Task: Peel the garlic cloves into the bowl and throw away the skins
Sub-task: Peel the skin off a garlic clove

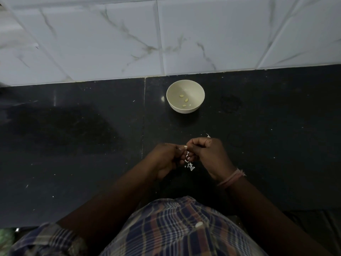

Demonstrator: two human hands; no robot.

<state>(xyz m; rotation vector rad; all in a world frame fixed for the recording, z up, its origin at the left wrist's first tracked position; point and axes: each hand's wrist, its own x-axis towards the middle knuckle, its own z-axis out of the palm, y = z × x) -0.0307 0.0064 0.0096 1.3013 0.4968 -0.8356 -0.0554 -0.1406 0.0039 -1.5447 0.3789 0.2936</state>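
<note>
A small pale bowl (185, 89) stands on the black counter near the wall, with three peeled garlic cloves (186, 99) lying in it. In front of it, closer to me, my left hand (164, 159) and my right hand (210, 156) meet above the counter. Both pinch a small garlic clove (185, 147) between their fingertips. White skin flakes (190, 165) lie on the counter just below the hands. One more flake (208, 135) shows behind my right hand.
The black stone counter (92, 145) runs from left to right, with a seam down its middle. A wall of white marbled tiles (166, 34) rises behind it. The counter's front edge lies close to my checked shirt (175, 228). A thread band circles my right wrist.
</note>
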